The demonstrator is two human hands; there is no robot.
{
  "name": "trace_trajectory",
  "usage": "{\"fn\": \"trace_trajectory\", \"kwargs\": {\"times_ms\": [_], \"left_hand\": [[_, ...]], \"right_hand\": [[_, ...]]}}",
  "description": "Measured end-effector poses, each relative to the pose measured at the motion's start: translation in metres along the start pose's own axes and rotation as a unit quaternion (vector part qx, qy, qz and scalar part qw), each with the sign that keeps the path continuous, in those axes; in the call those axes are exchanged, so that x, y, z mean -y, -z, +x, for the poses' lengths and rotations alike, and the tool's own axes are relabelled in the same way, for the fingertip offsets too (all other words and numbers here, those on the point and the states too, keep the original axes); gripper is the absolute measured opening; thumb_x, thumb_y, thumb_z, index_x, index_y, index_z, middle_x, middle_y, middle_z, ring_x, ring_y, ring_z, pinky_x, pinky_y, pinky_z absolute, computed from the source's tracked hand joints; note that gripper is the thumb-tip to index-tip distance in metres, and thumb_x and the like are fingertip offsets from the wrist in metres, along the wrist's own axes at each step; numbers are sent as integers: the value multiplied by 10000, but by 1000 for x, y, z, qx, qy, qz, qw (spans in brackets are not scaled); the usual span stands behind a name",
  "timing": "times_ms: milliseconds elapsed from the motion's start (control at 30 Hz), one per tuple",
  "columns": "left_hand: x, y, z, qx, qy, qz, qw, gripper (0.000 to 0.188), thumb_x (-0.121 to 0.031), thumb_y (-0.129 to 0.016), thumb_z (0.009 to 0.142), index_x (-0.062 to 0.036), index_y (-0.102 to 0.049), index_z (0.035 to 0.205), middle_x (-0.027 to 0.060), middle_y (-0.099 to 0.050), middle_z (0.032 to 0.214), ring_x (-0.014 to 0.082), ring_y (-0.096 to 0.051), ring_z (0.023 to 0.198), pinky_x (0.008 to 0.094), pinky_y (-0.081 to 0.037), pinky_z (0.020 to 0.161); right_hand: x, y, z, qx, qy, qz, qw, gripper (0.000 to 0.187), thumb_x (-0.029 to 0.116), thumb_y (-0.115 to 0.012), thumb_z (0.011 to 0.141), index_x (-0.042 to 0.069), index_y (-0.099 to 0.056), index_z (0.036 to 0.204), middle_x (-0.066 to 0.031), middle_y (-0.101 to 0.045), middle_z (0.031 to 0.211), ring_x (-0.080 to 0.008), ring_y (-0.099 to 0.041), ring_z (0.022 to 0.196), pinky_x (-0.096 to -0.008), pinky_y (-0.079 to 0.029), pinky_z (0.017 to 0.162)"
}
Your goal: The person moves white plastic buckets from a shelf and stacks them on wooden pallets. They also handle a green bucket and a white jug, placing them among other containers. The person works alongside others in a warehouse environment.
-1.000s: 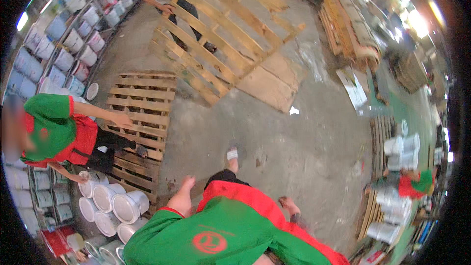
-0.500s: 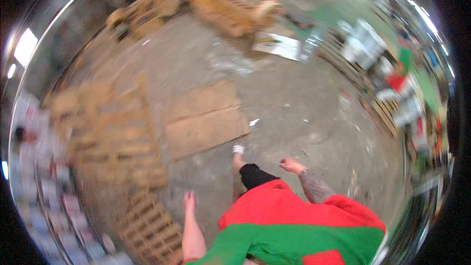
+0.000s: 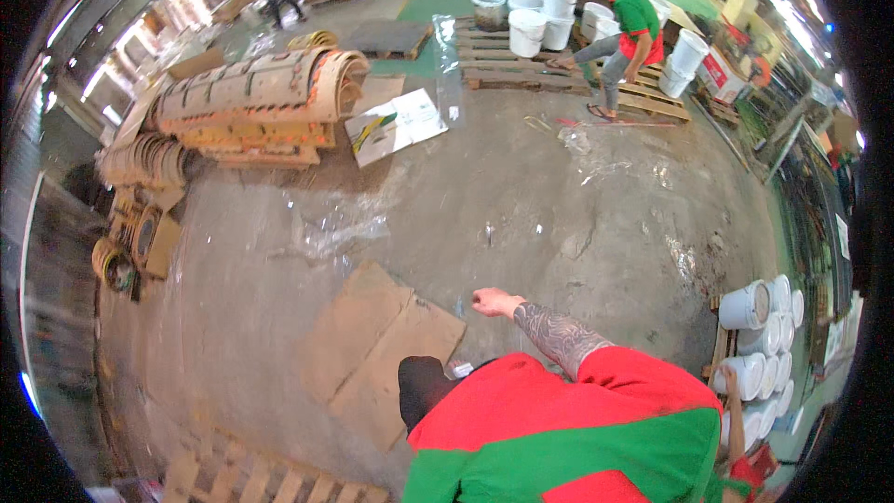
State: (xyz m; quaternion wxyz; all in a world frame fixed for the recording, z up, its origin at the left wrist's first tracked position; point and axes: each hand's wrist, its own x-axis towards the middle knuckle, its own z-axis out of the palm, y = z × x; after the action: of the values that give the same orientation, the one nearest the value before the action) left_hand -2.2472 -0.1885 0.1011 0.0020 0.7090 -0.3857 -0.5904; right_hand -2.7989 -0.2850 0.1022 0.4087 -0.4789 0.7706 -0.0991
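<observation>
My right hand [image 3: 496, 302] swings out in front of me over the concrete floor, its tattooed forearm bare below a red sleeve. The fingers look loosely curled, and nothing shows in them. Below and to the left of that hand lies a flattened brown cardboard sheet [image 3: 372, 340] with a fold across it. My left hand is out of sight.
A co-worker [image 3: 633, 33] bends beside white buckets [image 3: 528, 31] on wooden pallets. At right, another person's hand [image 3: 742, 374] touches stacked buckets [image 3: 745, 305]. Curved wooden forms [image 3: 247, 98] stand far left; plastic film [image 3: 340, 235] lies on the floor. A pallet [image 3: 270, 480] sits lower left.
My view has swung to the right and lifted. The cardboard and pallets have shifted down in the picture, the buckets and people show more fully, and my left hand has left the view.
</observation>
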Motion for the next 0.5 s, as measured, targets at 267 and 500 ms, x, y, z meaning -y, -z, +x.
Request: {"fn": "trace_trajectory", "kwargs": {"times_ms": [267,500], "left_hand": [[-308,104,234,-85,-95,-93,987,246,-326,-552,963,-84,-586,993,65,-618,806,176,-588,650,328,-467,545],[-597,128,377,-42,32,140,989,259,-275,-580,928,-24,-645,940,100,-635,796,172,-611,702,323,-500,610]], "right_hand": [[-17,106,110,-51,-40,35,997,387,293,-520,841,6,-653,1065,-232,-693,1016,-398,-661,953,-490,-511,816],[-131,129,128,-3,-352,8,936,396,300,-576,822,2,-705,1049,-229,-707,905,-405,-684,888,-492,-533,791]]}}
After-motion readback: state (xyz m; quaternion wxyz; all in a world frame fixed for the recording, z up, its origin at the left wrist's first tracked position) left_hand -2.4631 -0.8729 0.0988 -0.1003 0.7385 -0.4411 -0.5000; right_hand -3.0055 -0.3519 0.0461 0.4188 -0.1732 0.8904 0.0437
